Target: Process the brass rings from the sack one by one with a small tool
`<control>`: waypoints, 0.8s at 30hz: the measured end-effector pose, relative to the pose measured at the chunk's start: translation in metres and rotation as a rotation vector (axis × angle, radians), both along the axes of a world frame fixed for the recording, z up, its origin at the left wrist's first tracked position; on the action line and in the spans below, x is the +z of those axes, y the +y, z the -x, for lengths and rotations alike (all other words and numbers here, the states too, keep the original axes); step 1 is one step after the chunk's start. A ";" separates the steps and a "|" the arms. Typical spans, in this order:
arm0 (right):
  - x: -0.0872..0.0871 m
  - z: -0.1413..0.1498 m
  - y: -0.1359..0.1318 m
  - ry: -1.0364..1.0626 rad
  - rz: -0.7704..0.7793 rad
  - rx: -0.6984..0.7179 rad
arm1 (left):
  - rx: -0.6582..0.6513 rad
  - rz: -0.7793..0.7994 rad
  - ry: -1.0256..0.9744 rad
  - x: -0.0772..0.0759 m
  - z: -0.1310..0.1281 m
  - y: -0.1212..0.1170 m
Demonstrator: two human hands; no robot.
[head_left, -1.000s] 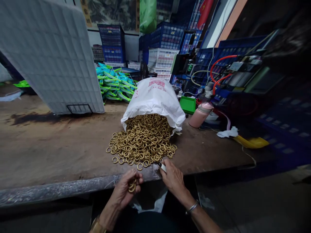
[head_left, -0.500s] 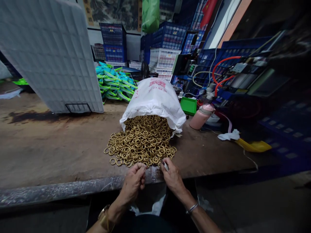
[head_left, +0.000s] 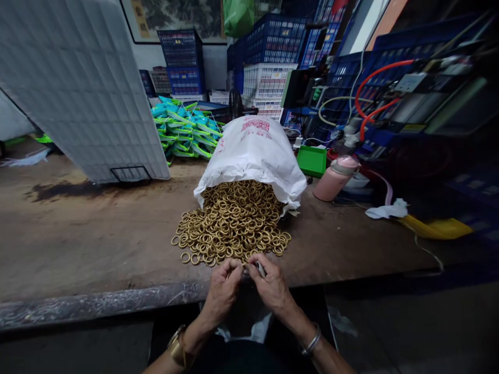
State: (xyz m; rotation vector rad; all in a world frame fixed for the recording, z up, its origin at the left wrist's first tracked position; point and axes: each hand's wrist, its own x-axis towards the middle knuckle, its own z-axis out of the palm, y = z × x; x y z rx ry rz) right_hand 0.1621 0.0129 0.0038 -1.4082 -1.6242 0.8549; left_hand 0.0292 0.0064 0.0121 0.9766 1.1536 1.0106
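My left hand (head_left: pixel 224 291) is closed in a pinch at the table's front edge, on what looks like one brass-coloured ring, mostly hidden by the fingertips. Close beside it, my right hand (head_left: pixel 273 288) is closed around a small pale grey tool (head_left: pixel 261 268); its kind cannot be made out. The fingertips of both hands almost meet. Just beyond them, a heap of brass-coloured rings (head_left: pixel 230 226) spills from the mouth of a white woven sack (head_left: pixel 257 150) with red print, which lies on its side.
A tall pale padded panel (head_left: pixel 86 93) stands on the wooden table (head_left: pixel 97 239) at left. Green and blue pieces (head_left: pixel 187 130) are piled behind. Right of the sack are a green tray (head_left: pixel 312 160), a pink bottle (head_left: pixel 335 178) and a machine with red hoses (head_left: pixel 362 98). Crates (head_left: pixel 181 54) are stacked behind.
My hands have come closer together, so their fingertips now nearly touch in front of the heap. The camera view has shifted slightly. Sack and heap look unchanged.
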 end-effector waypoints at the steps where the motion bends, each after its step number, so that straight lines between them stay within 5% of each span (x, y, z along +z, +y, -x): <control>1: 0.000 0.000 0.000 0.028 0.043 -0.008 | 0.019 -0.015 0.015 -0.001 0.000 0.000; 10: -0.008 0.005 -0.003 0.343 0.327 0.053 | -0.001 -0.227 0.073 0.005 0.000 -0.005; 17: 0.004 0.010 -0.003 0.153 0.216 0.048 | -0.122 0.109 -0.066 0.001 0.006 -0.011; 24: 0.009 0.013 -0.006 0.178 0.208 0.092 | -0.141 0.115 -0.130 -0.002 0.012 -0.015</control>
